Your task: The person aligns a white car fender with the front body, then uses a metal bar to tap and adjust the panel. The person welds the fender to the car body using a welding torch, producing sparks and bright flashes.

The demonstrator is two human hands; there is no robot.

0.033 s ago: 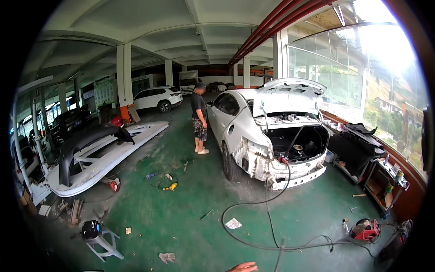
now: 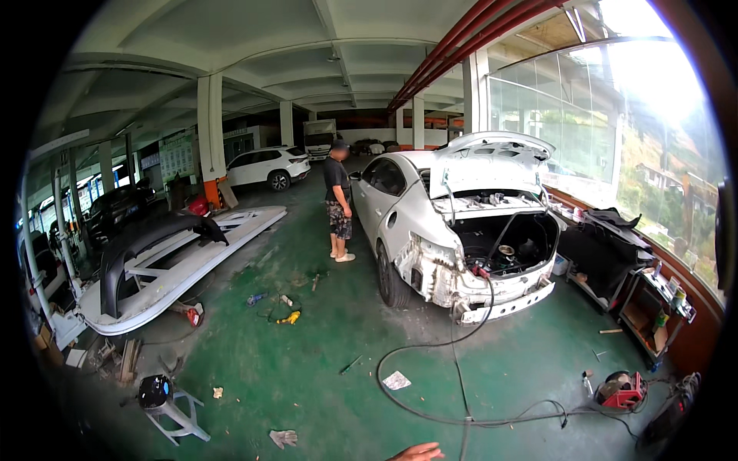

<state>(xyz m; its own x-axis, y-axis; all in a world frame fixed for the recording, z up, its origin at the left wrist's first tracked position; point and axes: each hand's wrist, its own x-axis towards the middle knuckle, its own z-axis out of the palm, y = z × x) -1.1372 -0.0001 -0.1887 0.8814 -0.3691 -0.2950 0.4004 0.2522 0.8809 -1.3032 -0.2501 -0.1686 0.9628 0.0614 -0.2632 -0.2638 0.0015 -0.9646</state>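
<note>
At the lower edge, just right of the middle, part of my left hand point(image 2: 417, 452) shows with its fingers stretched toward the right. Nothing is visible in it, and its palm and wrist are cut off. My right hand is out of view. Close to the fingertips, a dark cable point(image 2: 464, 442) runs down out of the picture. A thicker black hose point(image 2: 382, 378) loops over the green floor up to the open trunk of a white car point(image 2: 453, 253), whose rear bumper is off. A grey work glove point(image 2: 284, 438) lies to the left of my hand.
A person point(image 2: 338, 201) stands beside the car. A white frame point(image 2: 177, 296) bears a black bumper point(image 2: 114, 261) at left. A stool point(image 2: 175, 407), a yellow power tool point(image 2: 289, 317) and a red machine point(image 2: 621, 392) are on the floor. A tool cart point(image 2: 653, 315) stands at right.
My left hand has shifted slightly to the right. The lower part of the dark cable beside it sits a little further left. The person and the car look unchanged.
</note>
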